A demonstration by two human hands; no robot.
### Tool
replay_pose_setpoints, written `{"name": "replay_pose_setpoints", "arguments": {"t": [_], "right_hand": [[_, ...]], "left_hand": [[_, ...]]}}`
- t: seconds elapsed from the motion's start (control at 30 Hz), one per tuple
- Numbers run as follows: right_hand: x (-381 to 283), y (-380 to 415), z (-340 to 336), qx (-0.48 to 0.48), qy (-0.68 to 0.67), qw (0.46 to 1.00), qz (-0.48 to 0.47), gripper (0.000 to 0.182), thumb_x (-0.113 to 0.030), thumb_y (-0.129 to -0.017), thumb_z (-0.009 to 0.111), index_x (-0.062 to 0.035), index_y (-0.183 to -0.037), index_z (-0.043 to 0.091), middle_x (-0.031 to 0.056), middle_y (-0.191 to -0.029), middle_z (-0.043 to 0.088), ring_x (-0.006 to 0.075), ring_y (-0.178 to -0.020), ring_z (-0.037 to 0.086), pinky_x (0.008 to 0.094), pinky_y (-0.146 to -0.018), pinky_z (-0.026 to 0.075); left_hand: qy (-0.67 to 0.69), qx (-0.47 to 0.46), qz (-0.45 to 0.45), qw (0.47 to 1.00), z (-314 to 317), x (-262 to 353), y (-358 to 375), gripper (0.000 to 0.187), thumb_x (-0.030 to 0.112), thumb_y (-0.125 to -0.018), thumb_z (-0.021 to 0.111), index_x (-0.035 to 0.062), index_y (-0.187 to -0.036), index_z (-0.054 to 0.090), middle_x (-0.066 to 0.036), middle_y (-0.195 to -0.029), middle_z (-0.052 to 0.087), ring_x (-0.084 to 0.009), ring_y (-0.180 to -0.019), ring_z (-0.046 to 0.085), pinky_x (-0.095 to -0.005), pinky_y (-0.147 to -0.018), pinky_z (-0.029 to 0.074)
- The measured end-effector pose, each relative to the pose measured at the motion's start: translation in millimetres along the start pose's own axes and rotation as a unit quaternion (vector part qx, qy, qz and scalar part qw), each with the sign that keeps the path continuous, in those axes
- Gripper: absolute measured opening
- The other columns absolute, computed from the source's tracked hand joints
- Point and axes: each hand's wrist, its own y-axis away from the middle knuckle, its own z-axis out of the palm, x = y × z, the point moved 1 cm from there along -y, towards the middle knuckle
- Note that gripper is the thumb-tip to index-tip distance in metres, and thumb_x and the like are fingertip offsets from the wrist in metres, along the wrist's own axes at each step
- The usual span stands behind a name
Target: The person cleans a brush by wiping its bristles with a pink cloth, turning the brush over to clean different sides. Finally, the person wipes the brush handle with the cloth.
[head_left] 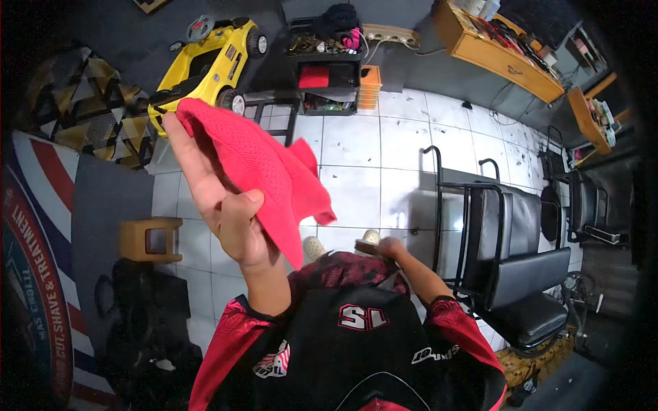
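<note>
A red cloth (264,161) with a knit texture hangs from my raised left hand (229,205). My thumb presses on its near side while the long fingers stretch up along its edge, so I count the hand as closed on it. Low by my right thigh, my right hand (392,248) is curled around a small flat brown object (367,246), whose kind I cannot make out. That object sits just over one of my cream clogs (371,237), and the other clog (313,248) shows below the cloth.
A black salon chair (528,281) stands on the right. Ahead are a black shelf cart (329,72), a yellow toy car (205,68) and a wooden wall drawer (504,55). On my left are a brown stool (151,240) and a striped barber sign (41,274). Dark hair clippings dot the white tiles (411,144).
</note>
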Motion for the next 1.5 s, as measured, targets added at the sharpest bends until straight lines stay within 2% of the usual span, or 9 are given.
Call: {"name": "replay_pose_setpoints", "arguments": {"t": [0.13,0.23,0.3,0.37,0.53,0.83,1.17,1.3,1.5], "right_hand": [[1.6,22.5,-19.4,0.089,0.001,0.996,-0.032,0.037,-0.029,-0.084,0.041,0.0008,-0.088,0.062,0.0230,-0.089,0.061,0.0348,-0.085,0.060,0.0440,-0.073,0.047],[-46.9,73.8,-123.1,0.301,-0.311,0.901,-0.002,0.049,-0.037,-0.092,0.034,0.0036,-0.073,0.056,0.0261,-0.069,0.057,0.0433,-0.066,0.055,0.0448,-0.062,0.044],[-95.7,125.2,-193.4,0.273,-0.598,0.750,-0.071,0.043,-0.042,-0.094,0.030,-0.0069,-0.071,0.043,-0.0032,-0.054,0.035,0.0071,-0.045,0.032,0.0257,-0.041,0.029],[-121.7,157.8,-226.3,0.243,-0.730,0.608,-0.195,0.043,-0.041,-0.094,0.030,-0.0051,-0.075,0.046,-0.0028,-0.058,0.042,0.0063,-0.046,0.035,0.0221,-0.041,0.029],[-153.2,192.3,-260.1,0.314,-0.588,0.666,-0.333,0.041,-0.035,-0.095,0.029,-0.0001,-0.080,0.045,0.0033,-0.056,0.043,0.0110,-0.048,0.037,0.0260,-0.045,0.032],[-41.5,4.1,-56.9,0.154,-0.118,0.979,-0.064,0.047,-0.035,-0.093,0.024,0.0010,-0.102,0.053,0.0230,-0.082,0.060,0.0398,-0.076,0.058,0.0469,-0.071,0.046],[-14.6,42.4,-90.3,0.259,-0.196,0.940,0.101,0.036,-0.031,-0.092,0.035,-0.0001,-0.093,0.054,0.0167,-0.068,0.061,0.0307,-0.059,0.061,0.0415,-0.052,0.046],[-95.4,135.6,-221.5,0.323,-0.663,0.664,-0.123,0.045,-0.043,-0.093,0.032,-0.0071,-0.068,0.043,-0.0018,-0.053,0.039,0.0076,-0.042,0.035,0.0226,-0.040,0.030],[-155.5,179.4,-247.4,0.349,-0.612,0.658,-0.266,0.038,-0.030,-0.095,0.031,-0.0006,-0.077,0.047,0.0049,-0.053,0.044,0.0148,-0.046,0.043,0.0288,-0.045,0.035]], "left_hand": [[-0.048,0.014,-0.044,0.998,0.8,-7.7,7.5,0.091,0.007,-0.056,0.046,-0.0040,-0.137,0.006,-0.018,-0.139,0.021,-0.0254,-0.121,0.033,-0.0349,-0.101,0.026],[0.023,0.016,-0.099,0.995,0.3,-24.8,17.8,0.089,-0.008,-0.061,0.040,0.0053,-0.140,0.001,-0.010,-0.118,0.040,-0.0080,-0.072,0.045,-0.0176,-0.057,0.039],[0.009,-0.011,-0.122,0.992,4.7,-34.0,25.8,0.088,-0.010,-0.063,0.038,0.0068,-0.140,-0.001,-0.008,-0.110,0.044,-0.0067,-0.068,0.043,-0.0165,-0.052,0.036],[-0.011,-0.019,-0.133,0.991,6.7,-42.6,29.8,0.086,-0.012,-0.066,0.036,0.0080,-0.140,-0.003,-0.005,-0.104,0.044,-0.0066,-0.069,0.043,-0.0162,-0.056,0.037],[0.036,-0.010,-0.154,0.987,18.7,-41.9,28.2,0.085,-0.009,-0.063,0.038,0.0033,-0.140,0.002,-0.007,-0.123,0.037,-0.0085,-0.084,0.045,-0.0171,-0.072,0.039],[0.023,0.017,-0.096,0.995,5.0,-20.1,3.8,0.090,0.013,-0.057,0.046,-0.0024,-0.137,0.009,-0.017,-0.133,0.030,-0.0279,-0.112,0.041,-0.0363,-0.093,0.037],[0.077,0.018,-0.122,0.989,4.2,-26.5,18.0,0.087,0.008,-0.057,0.043,-0.0016,-0.138,0.011,-0.016,-0.137,0.026,-0.0259,-0.115,0.039,-0.0363,-0.098,0.032],[0.068,-0.005,-0.141,0.988,19.0,-33.3,24.4,0.090,-0.001,-0.058,0.042,0.0048,-0.140,0.005,-0.009,-0.123,0.038,-0.0115,-0.083,0.048,-0.0221,-0.073,0.042],[0.070,-0.103,-0.155,0.980,23.3,-47.6,26.8,0.092,-0.005,-0.059,0.040,0.0054,-0.140,-0.002,-0.005,-0.124,0.037,-0.0074,-0.077,0.046,-0.0192,-0.071,0.041]]}}
